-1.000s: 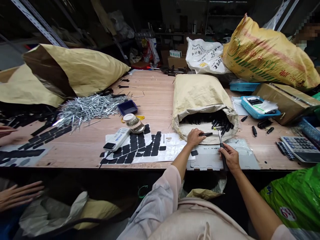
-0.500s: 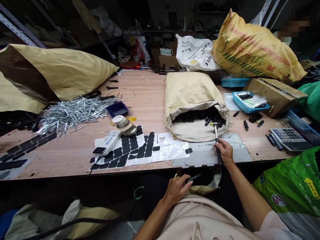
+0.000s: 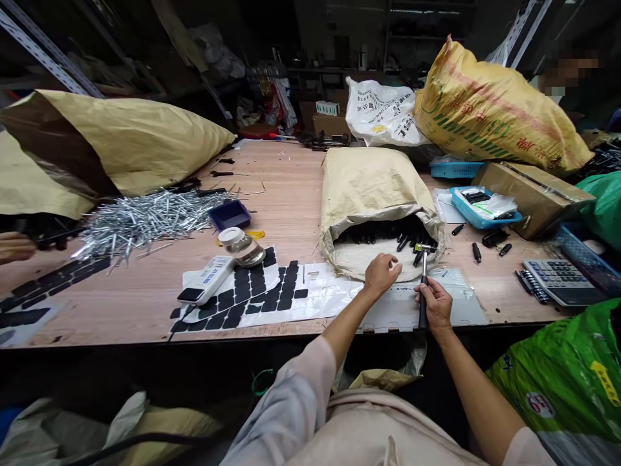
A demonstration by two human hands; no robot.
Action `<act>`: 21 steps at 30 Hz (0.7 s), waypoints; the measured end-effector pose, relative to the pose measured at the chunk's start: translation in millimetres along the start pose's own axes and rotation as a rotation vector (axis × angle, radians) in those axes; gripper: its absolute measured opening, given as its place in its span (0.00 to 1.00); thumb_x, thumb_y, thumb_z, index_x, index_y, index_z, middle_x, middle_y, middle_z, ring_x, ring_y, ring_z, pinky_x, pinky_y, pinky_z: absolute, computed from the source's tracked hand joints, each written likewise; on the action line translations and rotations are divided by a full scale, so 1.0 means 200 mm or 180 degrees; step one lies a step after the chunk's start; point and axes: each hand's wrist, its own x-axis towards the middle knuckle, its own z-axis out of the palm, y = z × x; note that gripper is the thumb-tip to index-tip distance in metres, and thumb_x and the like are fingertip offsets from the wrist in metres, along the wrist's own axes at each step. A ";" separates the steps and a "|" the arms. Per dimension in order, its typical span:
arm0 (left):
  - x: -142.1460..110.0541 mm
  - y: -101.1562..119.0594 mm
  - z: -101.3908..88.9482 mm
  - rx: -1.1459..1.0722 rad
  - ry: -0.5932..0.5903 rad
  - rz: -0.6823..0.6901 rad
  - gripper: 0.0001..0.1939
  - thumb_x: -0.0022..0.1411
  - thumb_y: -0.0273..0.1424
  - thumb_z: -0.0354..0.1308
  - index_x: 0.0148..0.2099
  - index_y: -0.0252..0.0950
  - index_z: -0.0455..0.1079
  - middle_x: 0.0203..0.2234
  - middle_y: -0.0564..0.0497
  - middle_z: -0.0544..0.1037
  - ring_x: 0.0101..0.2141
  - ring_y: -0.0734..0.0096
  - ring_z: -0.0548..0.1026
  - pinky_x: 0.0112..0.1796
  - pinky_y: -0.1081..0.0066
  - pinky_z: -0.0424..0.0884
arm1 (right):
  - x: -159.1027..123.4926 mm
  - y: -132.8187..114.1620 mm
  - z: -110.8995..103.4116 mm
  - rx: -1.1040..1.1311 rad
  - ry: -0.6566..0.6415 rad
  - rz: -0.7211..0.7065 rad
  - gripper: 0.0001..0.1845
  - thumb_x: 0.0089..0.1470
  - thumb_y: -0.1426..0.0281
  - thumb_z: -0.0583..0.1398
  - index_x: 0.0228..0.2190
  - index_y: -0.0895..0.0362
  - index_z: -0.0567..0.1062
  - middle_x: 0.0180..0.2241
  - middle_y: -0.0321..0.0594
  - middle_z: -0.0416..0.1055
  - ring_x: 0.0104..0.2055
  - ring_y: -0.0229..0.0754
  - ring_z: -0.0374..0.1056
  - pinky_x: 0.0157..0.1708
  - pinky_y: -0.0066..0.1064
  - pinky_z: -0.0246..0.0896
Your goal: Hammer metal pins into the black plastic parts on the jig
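A small hammer (image 3: 424, 288) with a black grip is in my right hand (image 3: 437, 304), which is shut around the handle. Its head, with a yellowish end, is raised at the right side of the mouth of an open beige sack (image 3: 373, 178). Inside the sack lie black handle-like pieces (image 3: 402, 241), many of them in shadow. My left hand (image 3: 382, 273) is over the sack's lower lip, its fingers slightly bent and apart, with nothing visible in them. Below the hammer, a grey translucent sheet (image 3: 453, 301) lies along the table edge.
Metal rods (image 3: 150, 220) are heaped at left, near another person's hand (image 3: 15, 247). A glass jar (image 3: 245, 249), a white box-shaped device (image 3: 207, 279) and black sticker sheets (image 3: 286, 285) lie left of the sack. A calculator (image 3: 563, 278) and a cardboard box (image 3: 531, 194) stand at right.
My left hand has moved up from my lap to the sack's mouth, and the black piece it held is out of sight. The hammer has lowered slightly. Another person's hand appears at left.
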 end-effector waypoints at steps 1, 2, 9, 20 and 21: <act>0.11 0.01 0.05 0.0129 0.0194 -0.0117 0.10 0.63 0.35 0.59 0.44 0.37 0.76 0.39 0.48 0.76 0.38 0.67 0.74 0.38 0.70 0.68 | 0.00 0.00 0.00 0.0012 -0.0008 -0.0004 0.26 0.45 0.58 0.68 0.43 0.62 0.76 0.24 0.36 0.75 0.19 0.36 0.64 0.21 0.30 0.60; 0.21 0.02 0.10 0.0245 0.0317 -0.0213 0.10 0.62 0.35 0.61 0.44 0.38 0.76 0.41 0.47 0.75 0.42 0.65 0.73 0.41 0.69 0.68 | 0.01 0.01 0.00 0.0030 -0.0031 -0.0003 0.25 0.45 0.58 0.68 0.42 0.62 0.77 0.24 0.36 0.75 0.19 0.36 0.63 0.21 0.30 0.60; 0.41 -0.03 0.23 0.0589 0.0242 -0.0435 0.08 0.61 0.34 0.62 0.44 0.41 0.74 0.45 0.47 0.72 0.49 0.60 0.70 0.46 0.65 0.68 | 0.01 0.01 0.01 0.0056 -0.0164 -0.0018 0.23 0.47 0.58 0.67 0.40 0.61 0.77 0.24 0.36 0.74 0.19 0.35 0.64 0.21 0.29 0.61; 0.11 -0.33 0.02 0.0386 0.0054 0.0146 0.10 0.58 0.34 0.65 0.43 0.41 0.79 0.37 0.50 0.74 0.44 0.63 0.69 0.46 0.67 0.66 | 0.01 0.05 0.00 -0.0170 -0.0328 -0.0006 0.30 0.45 0.57 0.68 0.46 0.62 0.78 0.27 0.38 0.75 0.19 0.35 0.63 0.22 0.31 0.62; 0.11 -0.34 0.02 0.0352 0.0068 0.0160 0.10 0.58 0.34 0.65 0.43 0.41 0.79 0.37 0.50 0.75 0.44 0.63 0.69 0.46 0.67 0.66 | 0.01 0.05 0.00 -0.0267 -0.0359 0.0003 0.31 0.44 0.57 0.68 0.47 0.62 0.78 0.28 0.39 0.75 0.20 0.36 0.63 0.22 0.31 0.63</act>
